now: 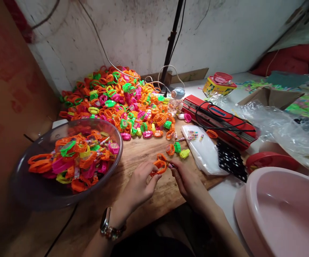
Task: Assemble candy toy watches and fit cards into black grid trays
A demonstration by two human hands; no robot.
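Low over the wooden tabletop (133, 151), my left hand (142, 180) pinches an orange plastic toy watch (160, 167) by its looped strap. My right hand (185, 178) is closed on a small thin tube (171, 165) with a purplish end, held against the watch's right side; most of it is hidden by the fingers. Just beyond the hands lie an orange toy watch (170, 149), a green one (177, 146) and a yellow one (185, 153). Several small patterned tubes (192, 135) rest on a stack of clear plastic bags (202, 153).
A big heap of toy watches (122, 96) leans toward the wall. At left stands a grey translucent basin (20, 185) holding more watches with tubes. A red heat sealer (221, 121), black perforated mat (231, 160) and pink basin (253, 200) are on the right.
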